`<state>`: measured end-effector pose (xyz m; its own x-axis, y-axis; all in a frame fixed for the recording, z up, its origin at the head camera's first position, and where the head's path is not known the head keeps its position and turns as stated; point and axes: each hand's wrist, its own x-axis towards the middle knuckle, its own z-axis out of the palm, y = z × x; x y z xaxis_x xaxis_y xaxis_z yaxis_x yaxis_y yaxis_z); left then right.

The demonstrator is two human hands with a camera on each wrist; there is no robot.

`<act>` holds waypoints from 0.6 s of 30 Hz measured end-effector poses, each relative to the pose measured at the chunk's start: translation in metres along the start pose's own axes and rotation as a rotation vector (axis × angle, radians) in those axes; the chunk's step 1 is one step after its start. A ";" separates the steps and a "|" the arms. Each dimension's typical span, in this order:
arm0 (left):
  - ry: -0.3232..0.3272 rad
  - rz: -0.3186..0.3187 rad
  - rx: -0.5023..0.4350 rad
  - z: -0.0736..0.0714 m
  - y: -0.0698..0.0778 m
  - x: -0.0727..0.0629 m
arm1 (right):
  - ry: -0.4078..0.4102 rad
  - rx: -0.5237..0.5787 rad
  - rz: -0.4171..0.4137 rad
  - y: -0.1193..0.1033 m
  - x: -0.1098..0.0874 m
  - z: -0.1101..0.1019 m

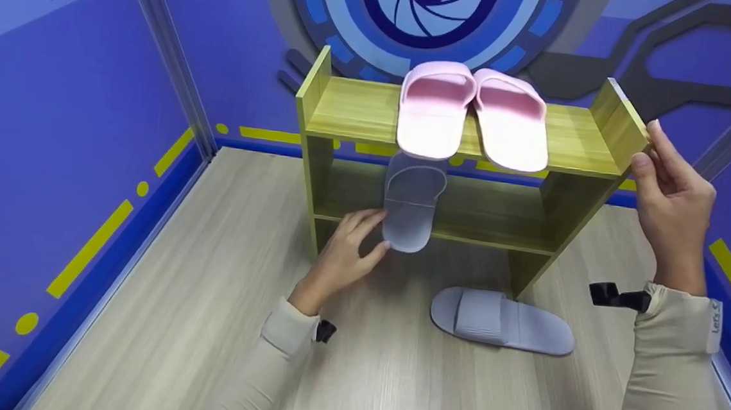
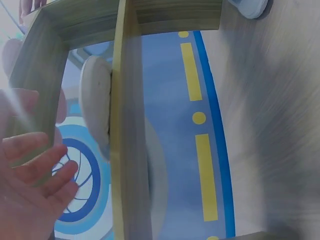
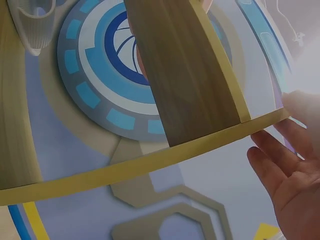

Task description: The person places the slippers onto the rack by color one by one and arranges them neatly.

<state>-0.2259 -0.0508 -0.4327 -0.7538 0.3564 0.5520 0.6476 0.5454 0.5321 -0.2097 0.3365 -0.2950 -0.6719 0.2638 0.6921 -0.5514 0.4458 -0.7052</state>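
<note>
A yellowish wooden shoe rack (image 1: 359, 108) stands against the back wall. On its middle shelf lies a grey slipper (image 1: 411, 218), heel jutting past the front edge. My left hand (image 1: 346, 255) is beside that heel, fingers spread and thumb tip right at its edge; in the left wrist view the fingers (image 2: 55, 170) curve loosely near the slipper's sole (image 2: 94, 100). With my right hand (image 1: 677, 207) I grip the top of the rack's right side panel (image 3: 210, 145) between thumb and fingers. The other grey slipper (image 1: 534, 329) lies sideways on the floor, in front of the rack's right leg.
Two pink slippers, a left one (image 1: 432, 129) and a right one (image 1: 512, 135), sit side by side on the top shelf, heels over its front edge. Blue patterned walls (image 1: 54, 145) enclose the pale wood-look floor (image 1: 206, 271) at the left, back and right.
</note>
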 end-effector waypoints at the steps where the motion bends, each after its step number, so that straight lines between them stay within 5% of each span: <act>1: 0.018 0.021 -0.007 -0.002 -0.001 0.000 | -0.003 0.002 0.000 0.000 -0.001 0.000; 11: 0.213 0.222 -0.049 -0.027 -0.011 0.008 | -0.015 -0.065 0.038 0.010 -0.024 -0.009; 18: 0.351 0.289 -0.023 -0.057 -0.016 0.017 | -0.047 -0.085 0.067 0.031 -0.046 -0.012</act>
<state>-0.2425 -0.0961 -0.3951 -0.4610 0.2110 0.8619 0.8311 0.4432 0.3360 -0.1898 0.3482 -0.3471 -0.7295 0.2559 0.6343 -0.4618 0.4998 -0.7328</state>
